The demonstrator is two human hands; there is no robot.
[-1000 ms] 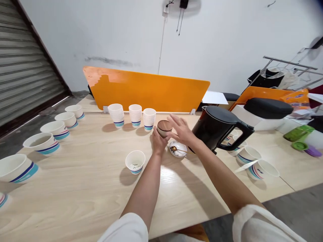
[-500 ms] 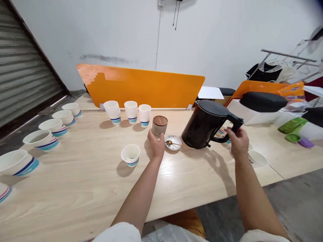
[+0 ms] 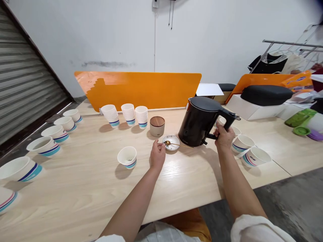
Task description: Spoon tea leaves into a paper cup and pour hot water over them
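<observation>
My right hand point(image 3: 224, 136) is wrapped round the handle of a black electric kettle point(image 3: 195, 124), which is tilted slightly to the left. Beside the small patterned saucer point(image 3: 172, 147) is my left hand point(image 3: 158, 155), its fingers loosely bent and apart with nothing in them. A golden spoon point(image 3: 179, 145) lies across that saucer, near some dark bits. Just behind, a grey canister point(image 3: 156, 129) with a wooden lid stands upright. To the left of my left hand, a paper cup point(image 3: 127, 156) has a few dark flecks at its bottom.
Stacked paper cups point(image 3: 128, 114) stand before an orange divider point(image 3: 141, 89). A row of paper cups point(image 3: 45, 147) lines the left side. More cups point(image 3: 254, 156) stand right of my right arm, and a white box point(image 3: 259, 109) with a black case lies farther back.
My left hand has let go of the canister and drawn back toward me, beside the saucer. The kettle has shifted a little left in my right hand. The whole view has turned slightly.
</observation>
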